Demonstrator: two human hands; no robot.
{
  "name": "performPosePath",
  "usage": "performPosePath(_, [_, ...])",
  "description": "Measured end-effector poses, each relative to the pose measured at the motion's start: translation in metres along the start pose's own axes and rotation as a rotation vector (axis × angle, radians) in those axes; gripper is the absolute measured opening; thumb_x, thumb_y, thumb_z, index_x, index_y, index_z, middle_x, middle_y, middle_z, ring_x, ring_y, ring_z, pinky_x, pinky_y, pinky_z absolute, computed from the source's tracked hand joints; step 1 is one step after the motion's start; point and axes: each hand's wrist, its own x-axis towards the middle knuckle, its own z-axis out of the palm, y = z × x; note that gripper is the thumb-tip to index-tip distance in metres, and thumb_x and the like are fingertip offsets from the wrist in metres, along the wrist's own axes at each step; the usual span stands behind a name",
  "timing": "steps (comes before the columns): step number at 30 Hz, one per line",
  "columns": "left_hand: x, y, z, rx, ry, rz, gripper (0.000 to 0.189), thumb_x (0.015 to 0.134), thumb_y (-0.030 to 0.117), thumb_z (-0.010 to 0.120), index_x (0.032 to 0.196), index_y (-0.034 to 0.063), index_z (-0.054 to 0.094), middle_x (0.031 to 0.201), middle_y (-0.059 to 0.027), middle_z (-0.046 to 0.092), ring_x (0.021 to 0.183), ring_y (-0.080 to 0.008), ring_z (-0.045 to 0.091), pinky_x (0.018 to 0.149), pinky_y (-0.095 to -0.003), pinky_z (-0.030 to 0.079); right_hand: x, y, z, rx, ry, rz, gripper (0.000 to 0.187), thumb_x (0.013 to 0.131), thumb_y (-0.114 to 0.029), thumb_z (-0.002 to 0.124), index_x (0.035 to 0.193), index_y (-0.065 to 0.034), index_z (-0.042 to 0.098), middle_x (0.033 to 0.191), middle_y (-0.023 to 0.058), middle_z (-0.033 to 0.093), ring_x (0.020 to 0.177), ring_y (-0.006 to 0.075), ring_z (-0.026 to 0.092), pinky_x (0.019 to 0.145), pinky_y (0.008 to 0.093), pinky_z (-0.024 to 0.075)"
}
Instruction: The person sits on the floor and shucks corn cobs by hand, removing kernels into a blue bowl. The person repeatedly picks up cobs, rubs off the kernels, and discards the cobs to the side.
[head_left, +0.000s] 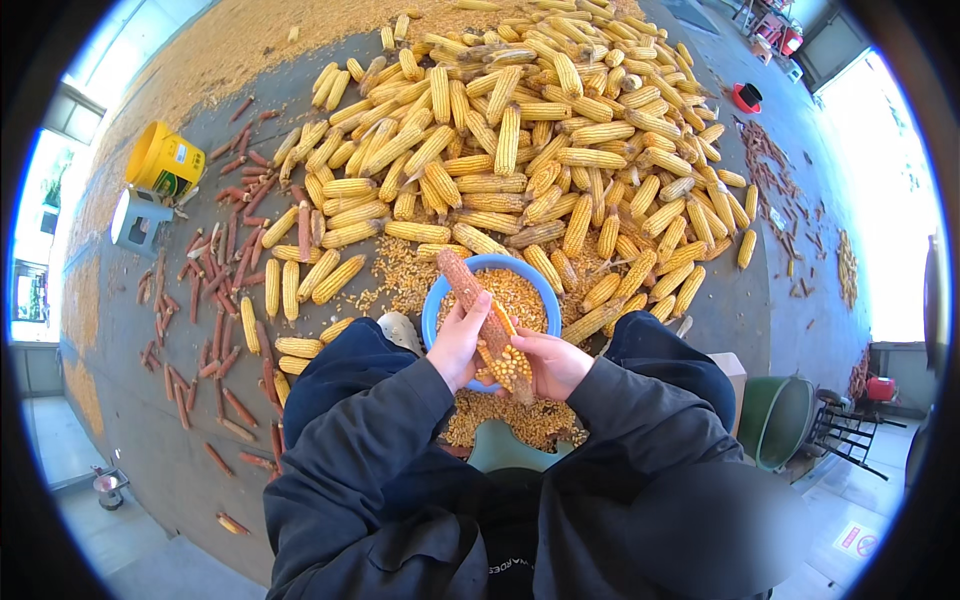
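Between my two hands is a partly shelled corn cob (491, 319), tilted with its bare reddish end pointing up and left. Yellow kernels still cling to its lower end and along its right edge. My left hand (459, 341) grips the cob around its middle. On the other side, my right hand (553, 360) holds the lower end, the thumb pressed near the kernels. Directly beneath sits a blue basin (433, 304) with loose corn kernels (517, 289) inside it. My hands hide part of its near side.
A large heap of yellow corn ears (510, 142) spreads beyond the basin. Stripped red cobs (217, 300) lie scattered on the left. A yellow bucket (161, 161) and a grey plastic stool (139, 221) stand at far left. A green tub (776, 420) is on the right.
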Motion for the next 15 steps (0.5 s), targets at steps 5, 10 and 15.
performPosePath(5, [0.002, 0.000, -0.002, 0.008, -0.016, 0.037, 0.026, 0.089, 0.024, 0.046, 0.103, 0.0026, 0.044, 0.091, -0.0107, 0.055, 0.083, -0.0196, 0.056, 0.072, -0.0340, 0.048, -0.002, 0.003, 0.001, 0.047, -0.110, -0.050, 0.059, 0.086, -0.016, 0.051, 0.133, -0.0104, 0.016, 0.121, 0.0089, 0.041, 0.103, 0.0253, 0.050, 0.086, 0.0376, 0.0422])
performPosePath(10, [0.004, -0.004, -0.003, 0.123, 0.004, 0.111, 0.019, 0.089, 0.019, 0.045, 0.098, 0.0019, 0.047, 0.090, -0.0093, 0.055, 0.080, -0.0171, 0.056, 0.071, -0.0313, 0.047, 0.002, 0.008, 0.001, -0.023, -0.056, -0.073, 0.063, 0.084, -0.012, 0.054, 0.133, -0.0104, 0.015, 0.120, 0.0070, 0.042, 0.103, 0.0217, 0.049, 0.087, 0.0359, 0.0418])
performPosePath(15, [0.002, -0.008, -0.005, 0.123, 0.020, 0.110, 0.018, 0.089, 0.018, 0.045, 0.097, 0.0024, 0.047, 0.087, -0.0078, 0.055, 0.076, -0.0157, 0.056, 0.068, -0.0298, 0.047, 0.004, 0.013, -0.002, -0.089, 0.007, -0.072, 0.060, 0.084, -0.014, 0.055, 0.131, -0.0066, 0.018, 0.114, 0.0068, 0.046, 0.098, 0.0179, 0.051, 0.084, 0.0339, 0.0437])
